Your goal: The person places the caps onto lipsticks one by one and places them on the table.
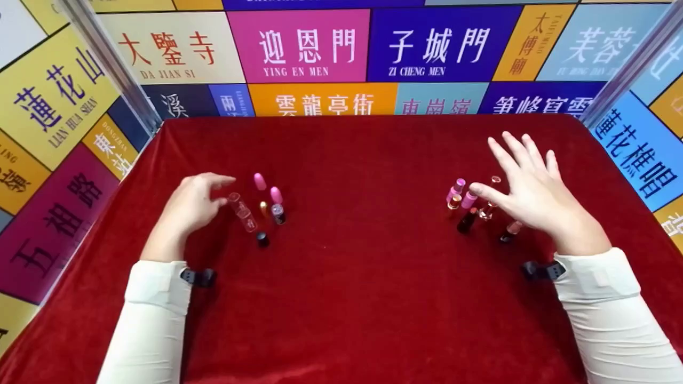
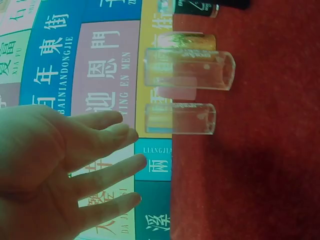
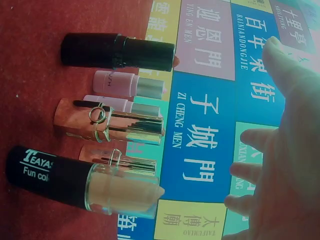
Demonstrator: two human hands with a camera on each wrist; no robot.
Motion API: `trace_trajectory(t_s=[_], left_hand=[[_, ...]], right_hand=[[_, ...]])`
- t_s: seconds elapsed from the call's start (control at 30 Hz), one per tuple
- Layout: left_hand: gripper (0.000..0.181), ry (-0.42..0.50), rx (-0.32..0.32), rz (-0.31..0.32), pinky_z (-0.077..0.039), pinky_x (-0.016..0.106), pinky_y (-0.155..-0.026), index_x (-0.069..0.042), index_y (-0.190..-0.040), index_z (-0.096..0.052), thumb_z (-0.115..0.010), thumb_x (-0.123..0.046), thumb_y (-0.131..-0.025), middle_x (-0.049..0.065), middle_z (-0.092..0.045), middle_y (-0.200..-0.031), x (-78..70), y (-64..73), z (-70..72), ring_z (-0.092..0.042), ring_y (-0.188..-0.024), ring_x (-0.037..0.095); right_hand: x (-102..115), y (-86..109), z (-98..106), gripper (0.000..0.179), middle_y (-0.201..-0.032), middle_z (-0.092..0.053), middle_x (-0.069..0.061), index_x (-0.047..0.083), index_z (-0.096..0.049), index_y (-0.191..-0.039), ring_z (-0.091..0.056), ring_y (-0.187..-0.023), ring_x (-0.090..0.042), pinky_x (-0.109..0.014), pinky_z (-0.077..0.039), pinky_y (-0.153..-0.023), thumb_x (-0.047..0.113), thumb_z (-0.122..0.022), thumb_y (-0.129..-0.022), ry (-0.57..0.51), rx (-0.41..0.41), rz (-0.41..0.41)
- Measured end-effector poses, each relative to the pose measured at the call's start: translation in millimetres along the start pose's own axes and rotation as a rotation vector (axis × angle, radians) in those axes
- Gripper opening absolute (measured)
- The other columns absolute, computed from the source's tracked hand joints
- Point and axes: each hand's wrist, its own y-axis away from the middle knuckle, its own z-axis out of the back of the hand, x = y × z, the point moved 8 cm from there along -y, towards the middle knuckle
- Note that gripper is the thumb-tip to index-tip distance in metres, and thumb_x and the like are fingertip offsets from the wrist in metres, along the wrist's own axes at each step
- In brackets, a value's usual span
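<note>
My left hand (image 1: 193, 205) hovers with relaxed fingers beside two clear caps (image 2: 187, 70) standing on the cloth; it holds nothing. Behind those caps are two pink caps (image 1: 276, 194), a gold cap (image 1: 263, 207), a dark-marked clear cap (image 1: 278, 214) and a black cap (image 1: 262, 238). Over on the right, my right hand (image 1: 539, 197) is spread in the air above several upright lipsticks, gripping none. Among them are a black lipstick (image 3: 92, 51), pink lipsticks (image 3: 114, 83), rose-gold lipsticks (image 3: 72, 120) and a black-based lipstick with a see-through upper part (image 3: 45, 175). My right hand partly hides this group in the head view.
A dark red cloth (image 1: 341, 266) covers the table, with a wide stretch between the two groups. Printed panels (image 1: 304, 48) with coloured blocks of lettering stand along the back and both sides. A black strap (image 1: 198, 277) sits at my left wrist.
</note>
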Motion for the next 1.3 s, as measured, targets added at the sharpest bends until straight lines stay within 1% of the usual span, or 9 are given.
trace_trajectory(t_s=[0.2, 0.4, 0.63, 0.83, 0.9, 1.0, 1.1, 1.17, 1.3], left_hand=[[0.045, 0.052, 0.039, 0.007, -0.051, 0.058, -0.105, 0.005, -0.136, -0.069, -0.079, -0.003, -0.093, 0.029, -0.072, -0.125, 3.3, -2.7, -8.7, -0.069, -0.118, 0.044], [0.041, 0.045, 0.044, 0.005, -0.053, 0.056, -0.103, 0.004, -0.133, -0.071, -0.080, -0.007, -0.094, 0.023, -0.076, -0.119, 4.5, -4.2, -16.4, -0.073, -0.114, 0.039], [0.033, -0.026, 0.002, 0.011, -0.053, 0.058, -0.100, -0.003, -0.126, -0.078, -0.081, -0.012, -0.094, 0.017, -0.079, -0.116, 7.2, -5.3, -19.6, -0.072, -0.117, 0.038], [0.030, -0.019, -0.045, 0.020, -0.053, 0.058, -0.099, -0.005, -0.122, -0.080, -0.082, -0.014, -0.093, 0.016, -0.079, -0.114, 10.4, -5.9, -20.2, -0.071, -0.118, 0.040], [0.030, -0.013, -0.053, 0.027, -0.053, 0.058, -0.099, -0.006, -0.122, -0.081, -0.083, -0.015, -0.093, 0.015, -0.080, -0.113, 11.5, -5.9, -20.4, -0.071, -0.117, 0.040], [0.029, -0.009, -0.059, 0.036, -0.053, 0.058, -0.099, -0.006, -0.121, -0.081, -0.083, -0.016, -0.093, 0.014, -0.080, -0.112, 12.5, -6.0, -20.9, -0.071, -0.117, 0.040], [0.029, -0.007, -0.058, 0.045, -0.053, 0.058, -0.098, -0.007, -0.120, -0.081, -0.083, -0.017, -0.093, 0.014, -0.080, -0.111, 14.1, -6.0, -21.4, -0.072, -0.116, 0.039], [0.029, -0.004, -0.055, 0.050, -0.053, 0.057, -0.098, -0.007, -0.120, -0.081, -0.083, -0.017, -0.093, 0.014, -0.080, -0.111, 14.9, -6.0, -22.1, -0.072, -0.116, 0.039], [0.029, 0.002, -0.054, 0.052, -0.053, 0.057, -0.099, -0.007, -0.121, -0.081, -0.083, -0.017, -0.094, 0.013, -0.080, -0.111, 15.9, -6.3, -23.9, -0.072, -0.117, 0.038]], right_hand=[[-2, -0.4, 0, 0.094, -0.178, -0.009, -0.019, 0.011, -0.020, -0.171, 0.005, -0.163, -0.045, -0.076, 0.009, -0.121, 0.064, -0.058, -0.103, -0.001, 0.006, -0.006], [-5, -1.0, 0, 0.094, -0.178, -0.008, -0.019, 0.012, -0.019, -0.171, 0.005, -0.163, -0.045, -0.076, 0.009, -0.121, 0.064, -0.058, -0.103, -0.002, 0.006, -0.009], [-6, -1.6, 0, 0.094, -0.178, -0.008, -0.019, 0.012, -0.019, -0.171, 0.005, -0.163, -0.046, -0.076, 0.009, -0.121, 0.064, -0.058, -0.103, -0.003, 0.008, -0.010], [-11, -1.6, 1, 0.092, -0.177, -0.010, -0.020, 0.013, -0.018, -0.172, 0.004, -0.163, -0.046, -0.076, 0.008, -0.122, 0.062, -0.057, -0.104, -0.028, 0.006, -0.014], [-15, -1.2, 3, 0.089, -0.177, -0.012, -0.021, 0.013, -0.018, -0.172, 0.001, -0.163, -0.046, -0.073, 0.005, -0.124, 0.059, -0.056, -0.106, -0.055, -0.009, -0.012], [-23, -0.1, 10, 0.082, -0.175, -0.019, -0.021, 0.015, -0.021, -0.171, -0.011, -0.162, -0.046, -0.069, -0.005, -0.127, 0.053, -0.056, -0.108, -0.111, -0.061, -0.011], [-33, 0.9, 16, 0.075, -0.173, -0.026, -0.021, 0.017, -0.026, -0.171, -0.022, -0.159, -0.045, -0.067, -0.016, -0.127, 0.047, -0.057, -0.109, -0.167, -0.117, -0.031], [-42, 0.9, 18, 0.073, -0.171, -0.030, -0.022, 0.018, -0.029, -0.170, -0.026, -0.158, -0.045, -0.068, -0.019, -0.125, 0.045, -0.059, -0.109, -0.200, -0.141, -0.054], [-59, -1.0, 16, 0.072, -0.163, -0.040, -0.027, 0.011, -0.037, -0.166, -0.037, -0.149, -0.050, -0.069, -0.028, -0.121, 0.038, -0.066, -0.107, -0.269, -0.166, -0.087]])
